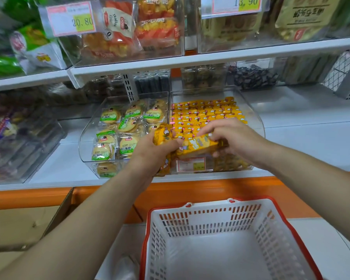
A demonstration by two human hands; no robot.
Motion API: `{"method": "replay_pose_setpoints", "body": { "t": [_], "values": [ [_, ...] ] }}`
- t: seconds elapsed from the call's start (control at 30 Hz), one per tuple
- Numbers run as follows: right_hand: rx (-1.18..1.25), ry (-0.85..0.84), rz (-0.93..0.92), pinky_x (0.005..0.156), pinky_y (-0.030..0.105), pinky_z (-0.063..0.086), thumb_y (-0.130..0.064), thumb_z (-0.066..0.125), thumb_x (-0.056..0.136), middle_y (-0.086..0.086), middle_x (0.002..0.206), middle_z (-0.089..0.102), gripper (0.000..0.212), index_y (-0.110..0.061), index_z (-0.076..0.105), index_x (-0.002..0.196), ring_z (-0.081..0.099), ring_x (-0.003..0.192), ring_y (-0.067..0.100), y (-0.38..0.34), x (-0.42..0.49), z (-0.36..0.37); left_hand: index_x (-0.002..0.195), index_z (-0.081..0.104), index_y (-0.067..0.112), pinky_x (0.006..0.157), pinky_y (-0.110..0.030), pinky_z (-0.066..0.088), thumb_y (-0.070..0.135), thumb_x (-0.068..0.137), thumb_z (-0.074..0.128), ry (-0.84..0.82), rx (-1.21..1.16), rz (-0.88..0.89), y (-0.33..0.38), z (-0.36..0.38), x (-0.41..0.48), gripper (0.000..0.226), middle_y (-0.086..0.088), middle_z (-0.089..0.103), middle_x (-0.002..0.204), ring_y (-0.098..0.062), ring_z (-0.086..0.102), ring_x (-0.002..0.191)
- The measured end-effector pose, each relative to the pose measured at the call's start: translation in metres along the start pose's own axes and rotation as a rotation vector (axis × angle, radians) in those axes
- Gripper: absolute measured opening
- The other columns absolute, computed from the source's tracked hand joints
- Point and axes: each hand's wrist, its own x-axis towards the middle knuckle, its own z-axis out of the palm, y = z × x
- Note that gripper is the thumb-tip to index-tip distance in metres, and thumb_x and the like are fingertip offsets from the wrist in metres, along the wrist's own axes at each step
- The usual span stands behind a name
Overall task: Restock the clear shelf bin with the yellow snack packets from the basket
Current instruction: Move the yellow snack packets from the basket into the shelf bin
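Note:
The clear shelf bin [258,120] sits on the white shelf, packed with neat rows of yellow snack packets [202,113]. Over its front part, my left hand [152,153] grips a bunch of yellow packets [164,136], and more of them hang below its palm. My right hand [233,136] pinches a yellow packet [198,144] at the right end of that bunch. The white basket with a red rim [220,239] stands below the shelf and shows no packets inside.
A second clear bin [85,138] with green-labelled round biscuits stands just left of the yellow one. An upper shelf [210,57] with more bins overhangs. An orange shelf edge [190,190] runs in front. A cardboard box [18,229] sits at lower left.

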Motion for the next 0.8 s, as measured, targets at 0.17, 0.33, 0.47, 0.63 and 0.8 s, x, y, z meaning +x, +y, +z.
{"method": "replay_pose_setpoints", "body": {
  "t": [0.17,0.33,0.47,0.63,0.8],
  "values": [
    [-0.096,-0.218,0.033,0.062,0.023,0.052,-0.027,0.079,0.083,-0.002,0.079,0.074,0.017,-0.023,0.066,0.093,0.069,0.069,0.008,0.001,-0.004,0.02,0.095,0.071,0.017,0.06,-0.033,0.056,0.021,0.088,0.079,-0.02,0.009,0.051,0.002,-0.004,0.0,0.012,-0.01,0.078,0.09,-0.023,0.074,0.075],
    [-0.012,-0.119,0.041,0.067,0.034,0.055,-0.011,0.081,0.08,0.012,0.104,0.063,0.056,-0.043,0.057,0.119,0.069,0.082,0.022,-0.004,0.003,0.017,0.1,0.066,0.01,0.066,-0.036,0.053,0.019,0.095,0.07,-0.075,0.007,-0.024,0.006,-0.021,0.003,0.011,-0.012,0.071,0.084,-0.027,0.066,0.077],
    [-0.169,0.255,-0.116,0.066,0.019,0.048,-0.022,0.086,0.075,-0.004,0.103,0.061,0.049,-0.038,0.054,0.108,0.061,0.063,-0.002,-0.001,0.024,0.015,0.105,0.062,0.007,0.061,-0.029,0.06,0.012,0.098,0.065,-0.032,0.045,-0.011,0.001,-0.043,0.004,0.009,-0.012,0.071,0.082,-0.02,0.07,0.071],
    [-0.641,0.211,-0.219,0.065,0.031,0.05,-0.021,0.087,0.073,-0.003,0.101,0.064,0.046,-0.031,0.055,0.104,0.059,0.073,0.01,0.013,0.044,0.03,0.125,0.051,0.011,0.073,-0.04,0.063,0.016,0.092,0.072,0.055,0.055,0.003,-0.007,-0.06,0.008,0.039,-0.011,0.078,0.102,-0.021,0.077,0.085],
    [-0.98,-0.007,-0.226,0.083,0.034,0.048,-0.033,0.067,0.091,-0.003,0.109,0.066,0.023,-0.025,0.068,0.113,0.06,0.103,0.021,0.03,0.047,0.04,0.126,0.045,0.017,0.072,-0.044,0.064,0.02,0.094,0.071,0.066,0.058,0.008,-0.011,-0.07,0.009,0.042,-0.009,0.077,0.106,-0.024,0.078,0.089]
  ]
}}
